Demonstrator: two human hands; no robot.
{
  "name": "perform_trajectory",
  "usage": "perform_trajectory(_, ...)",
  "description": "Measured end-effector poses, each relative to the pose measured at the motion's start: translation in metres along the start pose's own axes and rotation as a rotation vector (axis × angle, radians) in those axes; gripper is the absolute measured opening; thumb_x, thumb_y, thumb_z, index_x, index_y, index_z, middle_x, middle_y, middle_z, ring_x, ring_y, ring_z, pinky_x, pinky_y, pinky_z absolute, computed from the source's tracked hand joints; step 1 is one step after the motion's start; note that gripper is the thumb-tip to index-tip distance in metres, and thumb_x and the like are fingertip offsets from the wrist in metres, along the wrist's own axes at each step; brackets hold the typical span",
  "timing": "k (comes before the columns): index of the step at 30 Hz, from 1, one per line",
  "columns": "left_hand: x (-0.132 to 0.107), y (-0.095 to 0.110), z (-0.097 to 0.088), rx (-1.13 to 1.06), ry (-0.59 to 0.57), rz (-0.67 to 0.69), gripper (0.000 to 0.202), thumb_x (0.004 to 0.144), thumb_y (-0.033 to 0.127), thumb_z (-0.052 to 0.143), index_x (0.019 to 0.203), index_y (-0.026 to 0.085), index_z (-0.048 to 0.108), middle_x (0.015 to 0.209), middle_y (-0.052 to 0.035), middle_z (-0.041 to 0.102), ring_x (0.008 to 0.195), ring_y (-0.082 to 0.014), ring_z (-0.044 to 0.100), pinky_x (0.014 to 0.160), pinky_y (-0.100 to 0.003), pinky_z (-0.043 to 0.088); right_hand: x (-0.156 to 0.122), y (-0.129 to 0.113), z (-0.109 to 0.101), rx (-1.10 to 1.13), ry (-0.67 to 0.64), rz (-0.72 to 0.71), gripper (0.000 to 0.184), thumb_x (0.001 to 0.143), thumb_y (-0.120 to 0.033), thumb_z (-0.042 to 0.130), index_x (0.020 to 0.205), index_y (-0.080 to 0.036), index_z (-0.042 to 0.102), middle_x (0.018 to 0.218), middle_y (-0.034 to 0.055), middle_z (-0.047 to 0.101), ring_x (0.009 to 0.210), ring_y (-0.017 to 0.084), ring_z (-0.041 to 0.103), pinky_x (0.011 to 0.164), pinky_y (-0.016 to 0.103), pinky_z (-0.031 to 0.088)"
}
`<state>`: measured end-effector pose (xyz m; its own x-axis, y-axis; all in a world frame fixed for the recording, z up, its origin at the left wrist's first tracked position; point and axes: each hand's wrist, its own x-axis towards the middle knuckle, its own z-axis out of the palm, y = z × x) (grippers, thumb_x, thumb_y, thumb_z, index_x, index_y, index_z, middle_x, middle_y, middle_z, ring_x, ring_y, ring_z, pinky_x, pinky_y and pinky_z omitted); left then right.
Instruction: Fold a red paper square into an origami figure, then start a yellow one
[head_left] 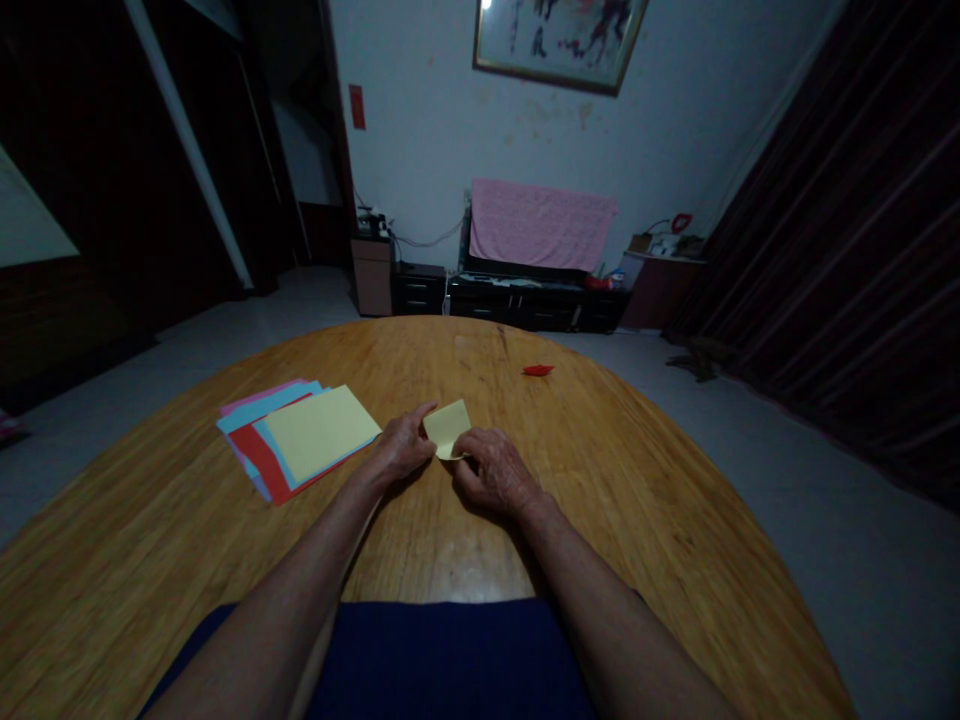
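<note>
A small folded yellow paper [448, 426] lies on the round wooden table [600, 480] between my two hands. My left hand [403, 445] pinches its left edge, thumb and fingers closed on the paper. My right hand [491, 470] is curled, its fingertips pressing the paper's lower right corner against the table. To the left lies a fanned stack of coloured sheets [300, 438], yellow on top with blue, red and pink beneath.
A small red folded paper piece [538, 370] lies farther back on the table. Beyond the table stand a low dark cabinet [525, 300] with a pink cloth [540, 225] over it and a dark curtain [847, 250] at right.
</note>
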<state>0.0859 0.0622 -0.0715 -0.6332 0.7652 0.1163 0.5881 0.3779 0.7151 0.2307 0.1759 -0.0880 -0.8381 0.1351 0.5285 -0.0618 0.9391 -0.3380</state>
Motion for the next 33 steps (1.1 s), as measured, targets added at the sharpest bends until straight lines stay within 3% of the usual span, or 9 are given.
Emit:
perform_trajectory(7, -0.002, 0.002, 0.000, 0.045, 0.005, 0.056, 0.067, 0.065, 0.009, 0.055, 0.131, 0.017, 0.057, 0.082, -0.0041, 0.070, 0.075, -0.0177, 0.062, 0.066, -0.024, 0.042, 0.002, -0.001, -0.002, -0.021, -0.038, -0.019, 0.014, 0.078, -0.014, 0.052, 0.073, -0.020, 0.064, 0.080, 0.0052, 0.065, 0.077, 0.018, 0.057, 0.073, 0.032, 0.039)
perform_trajectory(21, -0.005, 0.010, -0.003, 0.088, -0.026, 0.077, 0.059, 0.067, 0.008, 0.054, 0.124, 0.018, 0.061, 0.083, -0.0050, 0.070, 0.072, -0.0177, 0.060, 0.064, -0.024, 0.039, 0.004, 0.005, -0.001, 0.053, 0.029, 0.095, 0.014, 0.079, -0.015, 0.049, 0.067, -0.020, 0.052, 0.075, 0.0038, 0.058, 0.071, 0.016, 0.054, 0.067, 0.028, 0.042)
perform_trajectory(28, -0.003, 0.006, -0.001, 0.112, -0.004, 0.110, 0.062, 0.067, 0.008, 0.054, 0.127, 0.021, 0.060, 0.085, -0.0052, 0.070, 0.076, -0.0191, 0.061, 0.067, -0.025, 0.040, 0.007, 0.010, 0.014, 0.074, 0.174, 0.125, 0.009, 0.077, -0.014, 0.048, 0.071, -0.019, 0.053, 0.088, 0.0094, 0.059, 0.080, 0.019, 0.056, 0.074, 0.032, 0.046)
perform_trajectory(33, -0.004, 0.005, -0.001, 0.134, -0.012, 0.119, 0.064, 0.069, 0.008, 0.052, 0.132, 0.020, 0.056, 0.088, -0.0055, 0.071, 0.077, -0.0185, 0.062, 0.067, -0.025, 0.041, 0.010, 0.011, 0.021, 0.005, 0.168, 0.200, 0.008, 0.075, -0.013, 0.050, 0.072, -0.018, 0.055, 0.085, 0.0087, 0.056, 0.078, 0.019, 0.054, 0.073, 0.031, 0.045)
